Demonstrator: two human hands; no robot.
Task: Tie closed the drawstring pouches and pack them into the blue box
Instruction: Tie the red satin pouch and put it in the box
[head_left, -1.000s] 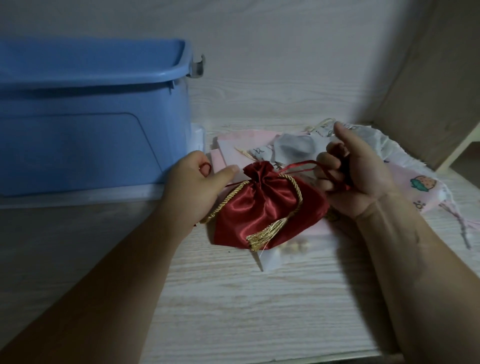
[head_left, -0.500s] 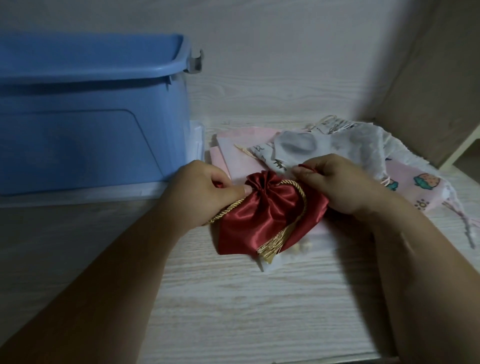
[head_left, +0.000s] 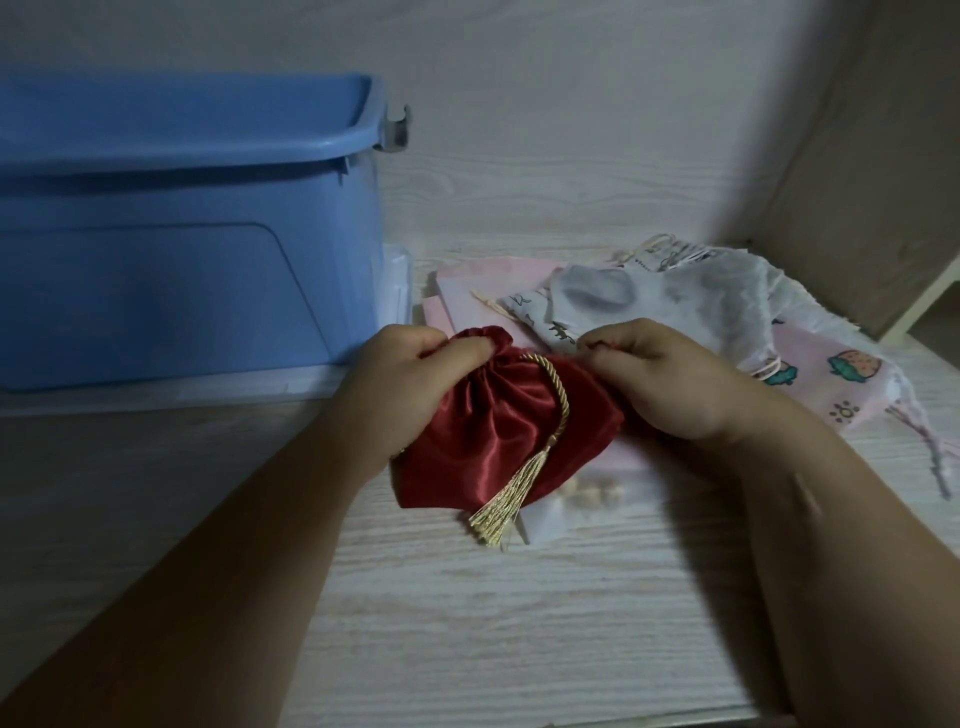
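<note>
A red satin drawstring pouch (head_left: 498, 426) lies on the pale wood surface, its neck gathered, with a gold cord and tassel (head_left: 504, 499) trailing down its front. My left hand (head_left: 410, 374) grips the gathered neck at the pouch's top left. My right hand (head_left: 660, 379) pinches a thin red drawstring at the pouch's upper right; the string end is mostly hidden by my fingers. The blue box (head_left: 182, 228) stands at the left, just beyond my left hand.
Behind the red pouch lies a heap of flat pouches: pink ones (head_left: 483, 286), a sheer white one (head_left: 675, 306) and a printed pink one (head_left: 841, 379). A small clear bag of beads (head_left: 587, 493) peeks out below. A wooden panel (head_left: 857, 171) rises at right.
My right hand came down from its raised pull on the red string to the pouch's upper right. My left hand shifted from the gold cord onto the gathered neck.
</note>
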